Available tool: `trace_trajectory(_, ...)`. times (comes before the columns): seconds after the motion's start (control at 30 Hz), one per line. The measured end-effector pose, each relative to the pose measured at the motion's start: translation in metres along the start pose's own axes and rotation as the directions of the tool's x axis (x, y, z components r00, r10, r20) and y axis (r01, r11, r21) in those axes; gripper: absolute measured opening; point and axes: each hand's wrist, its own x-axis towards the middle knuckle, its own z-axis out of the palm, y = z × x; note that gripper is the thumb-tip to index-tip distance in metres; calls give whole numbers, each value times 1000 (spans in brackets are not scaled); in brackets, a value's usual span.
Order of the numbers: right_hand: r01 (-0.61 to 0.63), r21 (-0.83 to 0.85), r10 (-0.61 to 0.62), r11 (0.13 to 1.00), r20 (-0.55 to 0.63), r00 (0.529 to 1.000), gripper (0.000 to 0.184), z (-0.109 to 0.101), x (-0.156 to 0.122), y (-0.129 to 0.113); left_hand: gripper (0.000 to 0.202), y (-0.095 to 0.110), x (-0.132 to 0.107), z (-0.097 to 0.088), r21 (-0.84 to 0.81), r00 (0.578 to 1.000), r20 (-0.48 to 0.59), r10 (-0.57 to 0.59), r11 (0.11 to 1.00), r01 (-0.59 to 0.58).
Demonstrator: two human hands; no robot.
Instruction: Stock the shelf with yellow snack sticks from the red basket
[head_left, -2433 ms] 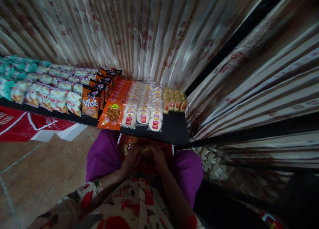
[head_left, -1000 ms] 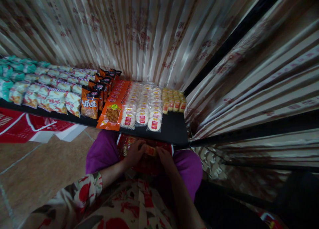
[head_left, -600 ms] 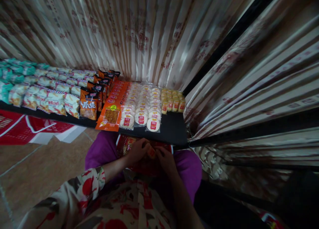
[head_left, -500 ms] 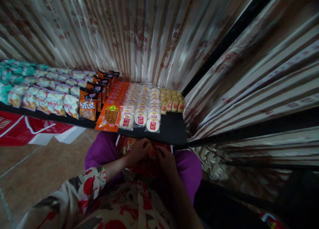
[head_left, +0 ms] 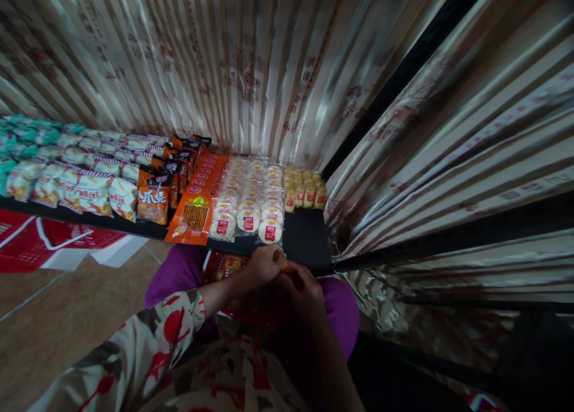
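My left hand point(head_left: 265, 265) and my right hand point(head_left: 305, 293) meet over my lap, fingers pinched together. A small orange bit shows between them, too dark and covered to name. Beneath them a red printed package point(head_left: 224, 265) lies across my purple trousers, partly hidden by my arms. Just beyond my hands is the edge of a black shelf point(head_left: 307, 238). Nearest on it are rows of round white crackers point(head_left: 270, 231) in clear wrappers, and small yellow packs point(head_left: 305, 191) with red labels stand to their right.
Left of the crackers lie a flat orange snack bag point(head_left: 191, 217), orange-and-black bags point(head_left: 153, 200), white snack bags point(head_left: 94, 192) and teal bags point(head_left: 27, 134). A red-and-white bag point(head_left: 54, 241) sits below the shelf. Striped curtains point(head_left: 251, 71) and a dark pole point(head_left: 403, 80) enclose the back and right.
Both hands have risen slightly and shifted right, towards the shelf edge, staying close together. The view has tilted a little, and the goods on the shelf have kept their places.
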Motion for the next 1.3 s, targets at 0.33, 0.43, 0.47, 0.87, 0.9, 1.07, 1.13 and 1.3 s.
trace_trajectory(0.33,55,-178,-82,983,-152,985,53,-1,13,25,24,35,20,2,63,999,24,-48,997,47)
trace_trajectory(0.43,53,-197,-86,979,-160,983,57,0,16,29,22,40,24,3,68,999,32,-36,997,34)
trace_trajectory(0.47,47,-199,-82,979,-174,981,58,0,17,30,22,41,26,4,65,999,32,-30,998,28)
trace_trajectory(0.87,-195,-84,158,977,-321,934,59,-2,37,39,17,41,38,29,-159,1000,-22,1,987,-4)
trace_trajectory(0.9,-195,-69,164,978,-321,933,59,-2,39,40,17,41,38,31,-168,1000,-26,8,986,-12)
trace_trajectory(1.07,-249,-33,225,968,-323,919,58,2,51,43,28,43,41,35,-177,999,-48,4,984,-12)
trace_trajectory(1.13,-259,-17,240,966,-318,917,60,3,55,45,36,44,42,38,-167,999,-53,-4,986,-5)
trace_trajectory(1.3,-206,31,205,978,-319,925,62,5,66,52,38,47,46,45,-180,997,-82,10,983,-25)
